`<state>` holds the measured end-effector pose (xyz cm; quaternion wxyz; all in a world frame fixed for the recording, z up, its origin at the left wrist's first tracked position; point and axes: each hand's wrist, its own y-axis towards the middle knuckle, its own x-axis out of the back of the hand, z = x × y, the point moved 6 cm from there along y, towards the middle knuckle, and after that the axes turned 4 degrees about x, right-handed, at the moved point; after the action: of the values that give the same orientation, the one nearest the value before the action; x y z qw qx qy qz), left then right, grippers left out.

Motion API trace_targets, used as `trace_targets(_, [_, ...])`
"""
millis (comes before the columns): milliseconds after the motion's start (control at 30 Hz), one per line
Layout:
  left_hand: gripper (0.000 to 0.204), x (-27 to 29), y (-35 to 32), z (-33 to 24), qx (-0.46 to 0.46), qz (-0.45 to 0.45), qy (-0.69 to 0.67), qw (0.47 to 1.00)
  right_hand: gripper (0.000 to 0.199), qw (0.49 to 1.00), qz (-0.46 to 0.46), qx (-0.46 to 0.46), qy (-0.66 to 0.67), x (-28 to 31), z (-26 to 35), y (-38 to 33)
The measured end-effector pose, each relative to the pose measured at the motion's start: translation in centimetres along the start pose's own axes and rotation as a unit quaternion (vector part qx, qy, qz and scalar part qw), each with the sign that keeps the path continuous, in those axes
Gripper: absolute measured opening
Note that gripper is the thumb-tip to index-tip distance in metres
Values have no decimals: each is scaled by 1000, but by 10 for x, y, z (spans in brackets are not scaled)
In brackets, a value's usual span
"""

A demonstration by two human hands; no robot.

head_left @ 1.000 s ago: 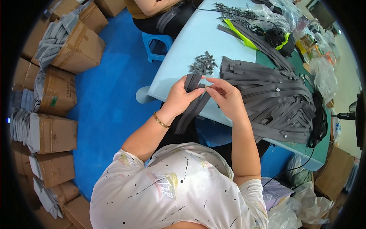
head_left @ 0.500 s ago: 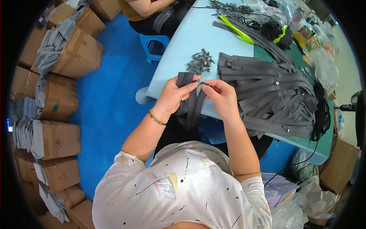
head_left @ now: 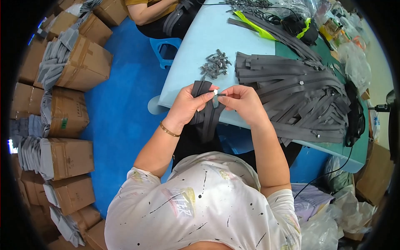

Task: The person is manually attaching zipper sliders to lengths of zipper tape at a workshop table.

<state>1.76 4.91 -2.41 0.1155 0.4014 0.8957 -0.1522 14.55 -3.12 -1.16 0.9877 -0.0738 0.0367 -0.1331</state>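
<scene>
A dark grey zipper (head_left: pixel 210 118) hangs folded from my left hand (head_left: pixel 186 105), its tapes draping down in front of my lap. My left thumb and fingers are closed on its upper part, next to a shiny silver slider (head_left: pixel 215 92). With thumb and forefinger my right hand (head_left: pixel 246 103) pinches a small dark grey zipper pull (head_left: pixel 222 95) beside that slider. Whether the pull is joined to the slider is too small to tell. Just beyond my hands, a little heap of grey zipper pulls (head_left: pixel 215 64) lies on the light blue tabletop (head_left: pixel 183 81).
A large pile of grey zippers (head_left: pixel 287 77) covers the table to my right. Farther back lie a neon yellow strip (head_left: pixel 256 27), more zippers and clear plastic bags (head_left: pixel 354 62). Cardboard boxes (head_left: pixel 85 62) line the left side. A person (head_left: pixel 146 12) sits by a blue stool (head_left: pixel 163 49).
The view has shifted slightly. My hands keep nearly the same hold at the slider; the slider now shows brighter, and the right fingers have turned a little with the pull.
</scene>
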Motion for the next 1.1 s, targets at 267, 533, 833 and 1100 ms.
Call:
trace_targets(267, [17, -4, -2, -2, 13, 17, 80, 997, 15, 999, 15, -2, -36, 3, -4, 0])
trace_targets(533, [24, -6, -7, -3, 20, -17, 55, 998, 27, 993, -28, 119, -3, 0, 0, -8])
trace_targets(833, [13, -1, -10, 9, 53, -43, 18, 998, 27, 993, 2, 113, 20, -1, -5, -8])
trace_targets(1100, [10, -4, -9, 5, 50, -52, 24, 997, 25, 992, -9, 114, 45, 1, -7, -5])
